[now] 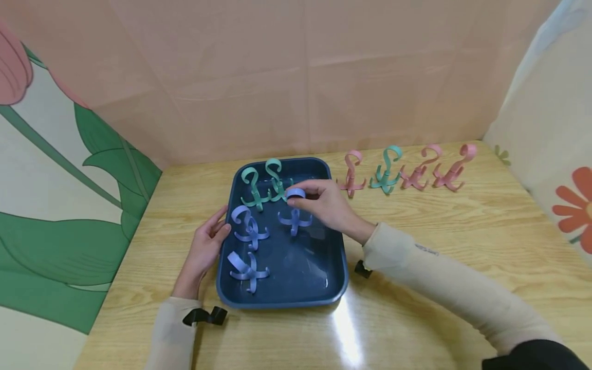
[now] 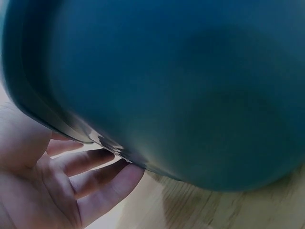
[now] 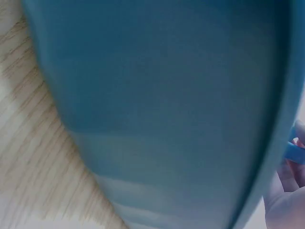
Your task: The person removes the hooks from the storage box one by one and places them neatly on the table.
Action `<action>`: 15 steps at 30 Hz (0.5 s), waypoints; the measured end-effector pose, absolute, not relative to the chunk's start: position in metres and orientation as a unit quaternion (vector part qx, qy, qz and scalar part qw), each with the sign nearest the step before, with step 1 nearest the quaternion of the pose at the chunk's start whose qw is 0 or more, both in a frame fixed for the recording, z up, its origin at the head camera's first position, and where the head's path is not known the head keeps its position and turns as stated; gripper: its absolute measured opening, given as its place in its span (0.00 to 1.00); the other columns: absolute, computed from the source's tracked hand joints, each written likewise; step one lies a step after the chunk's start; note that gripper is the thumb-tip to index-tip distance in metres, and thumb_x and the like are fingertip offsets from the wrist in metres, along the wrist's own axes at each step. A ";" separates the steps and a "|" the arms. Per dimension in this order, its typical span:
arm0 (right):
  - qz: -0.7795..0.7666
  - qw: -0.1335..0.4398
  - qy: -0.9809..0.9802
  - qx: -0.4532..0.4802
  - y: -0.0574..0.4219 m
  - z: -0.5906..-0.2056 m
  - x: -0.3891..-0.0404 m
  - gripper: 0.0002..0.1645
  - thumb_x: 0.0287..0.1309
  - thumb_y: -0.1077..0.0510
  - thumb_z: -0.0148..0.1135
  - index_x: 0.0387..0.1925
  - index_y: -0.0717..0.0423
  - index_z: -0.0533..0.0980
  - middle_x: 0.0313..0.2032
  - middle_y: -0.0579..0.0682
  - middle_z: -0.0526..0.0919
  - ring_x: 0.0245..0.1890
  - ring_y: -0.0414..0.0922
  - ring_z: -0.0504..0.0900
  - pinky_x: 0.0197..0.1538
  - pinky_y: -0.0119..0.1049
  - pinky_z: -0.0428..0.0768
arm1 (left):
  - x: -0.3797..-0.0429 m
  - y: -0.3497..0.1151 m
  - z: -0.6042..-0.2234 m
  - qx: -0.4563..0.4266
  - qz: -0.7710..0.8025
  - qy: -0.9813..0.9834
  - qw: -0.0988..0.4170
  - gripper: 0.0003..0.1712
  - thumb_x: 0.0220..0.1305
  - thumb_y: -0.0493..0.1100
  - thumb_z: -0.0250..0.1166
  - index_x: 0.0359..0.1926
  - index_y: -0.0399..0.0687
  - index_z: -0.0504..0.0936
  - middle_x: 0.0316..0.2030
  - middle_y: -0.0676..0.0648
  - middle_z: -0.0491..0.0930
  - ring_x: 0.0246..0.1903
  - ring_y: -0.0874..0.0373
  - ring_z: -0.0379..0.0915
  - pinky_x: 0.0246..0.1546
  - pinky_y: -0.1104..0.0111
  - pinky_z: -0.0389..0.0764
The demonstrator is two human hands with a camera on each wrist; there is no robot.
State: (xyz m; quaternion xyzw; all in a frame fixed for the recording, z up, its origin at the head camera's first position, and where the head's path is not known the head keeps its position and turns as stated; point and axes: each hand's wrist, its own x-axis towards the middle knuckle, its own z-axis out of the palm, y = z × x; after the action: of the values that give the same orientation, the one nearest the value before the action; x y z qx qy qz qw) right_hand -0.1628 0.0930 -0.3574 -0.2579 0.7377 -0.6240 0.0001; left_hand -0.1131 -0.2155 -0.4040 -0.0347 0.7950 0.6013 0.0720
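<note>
A dark blue plastic tray [image 1: 296,277] lies on the table. My left hand [image 1: 203,249] grips its left side, thumb at the rim and fingers along the outer wall; the left wrist view shows those fingers [image 2: 112,193] against the wall. Over the tray, my right hand [image 1: 326,205] pinches the curled top of a purple multi-prong hook [image 1: 295,222], prongs downward; whether they touch the tray floor I cannot tell. Two more purple hooks [image 1: 252,236] [image 1: 250,272] sit along the tray's left side, with two green hooks [image 1: 255,195] [image 1: 277,187] behind them.
Right of the tray, along the table's back, stand a pink hook [image 1: 351,177], a green hook [image 1: 386,174] and two more pink hooks [image 1: 416,174] [image 1: 450,174]. A pinkish covering [image 1: 305,77] hangs behind the wooden table [image 1: 439,246]. Patterned panels flank both sides.
</note>
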 end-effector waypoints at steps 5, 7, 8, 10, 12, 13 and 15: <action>-0.631 -0.005 0.729 -0.265 0.102 -0.353 -0.161 0.15 0.57 0.67 0.72 0.47 0.64 0.85 0.41 0.53 0.88 0.36 0.46 0.86 0.43 0.36 0.85 | -0.113 -0.213 -0.403 -0.034 0.598 0.798 0.070 0.29 0.79 0.42 0.51 0.77 0.59 0.62 0.68 0.40 0.70 0.64 0.46 0.70 0.62 0.51 0.72; -0.633 -0.009 0.726 -0.267 0.106 -0.351 -0.160 0.15 0.57 0.67 0.72 0.48 0.64 0.84 0.41 0.54 0.88 0.36 0.46 0.86 0.43 0.36 0.85 | -0.113 -0.212 -0.403 -0.036 0.593 0.801 0.069 0.29 0.79 0.43 0.51 0.77 0.59 0.61 0.69 0.41 0.69 0.65 0.47 0.69 0.63 0.51 0.71; -0.634 -0.011 0.726 -0.267 0.108 -0.351 -0.160 0.15 0.57 0.67 0.72 0.48 0.64 0.84 0.41 0.54 0.88 0.36 0.46 0.86 0.43 0.35 0.85 | -0.112 -0.212 -0.402 -0.038 0.590 0.804 0.069 0.29 0.79 0.43 0.50 0.77 0.60 0.61 0.69 0.42 0.69 0.66 0.47 0.68 0.63 0.51 0.71; -0.635 -0.018 0.726 -0.265 0.112 -0.349 -0.159 0.15 0.57 0.68 0.72 0.47 0.63 0.85 0.41 0.54 0.88 0.36 0.45 0.86 0.42 0.35 0.84 | -0.112 -0.211 -0.402 -0.040 0.583 0.809 0.066 0.29 0.80 0.43 0.50 0.77 0.60 0.61 0.70 0.42 0.68 0.67 0.47 0.66 0.64 0.50 0.70; -0.637 -0.025 0.724 -0.264 0.116 -0.347 -0.159 0.14 0.57 0.68 0.71 0.47 0.63 0.85 0.41 0.55 0.88 0.37 0.44 0.86 0.42 0.34 0.84 | -0.111 -0.210 -0.401 -0.041 0.575 0.815 0.063 0.29 0.80 0.43 0.49 0.77 0.60 0.61 0.71 0.43 0.66 0.68 0.47 0.64 0.65 0.50 0.68; -0.641 -0.027 0.720 -0.264 0.117 -0.347 -0.159 0.14 0.57 0.69 0.71 0.47 0.65 0.84 0.41 0.56 0.88 0.38 0.44 0.86 0.42 0.34 0.84 | -0.111 -0.210 -0.401 -0.041 0.572 0.817 0.062 0.29 0.80 0.43 0.49 0.77 0.60 0.61 0.71 0.43 0.66 0.69 0.46 0.63 0.66 0.49 0.67; -0.648 -0.033 0.713 -0.265 0.120 -0.346 -0.160 0.14 0.57 0.70 0.70 0.47 0.66 0.84 0.41 0.57 0.88 0.39 0.44 0.87 0.43 0.34 0.84 | -0.111 -0.209 -0.401 -0.046 0.567 0.821 0.058 0.29 0.80 0.43 0.49 0.77 0.60 0.61 0.72 0.43 0.66 0.70 0.46 0.62 0.66 0.49 0.66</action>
State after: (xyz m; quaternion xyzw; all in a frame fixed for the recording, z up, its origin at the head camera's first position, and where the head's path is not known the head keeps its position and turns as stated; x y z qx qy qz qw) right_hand -0.1596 0.1199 -0.3460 -0.2654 0.7133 -0.6479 -0.0328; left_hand -0.1109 -0.2092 -0.4007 -0.0457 0.8205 0.5668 0.0578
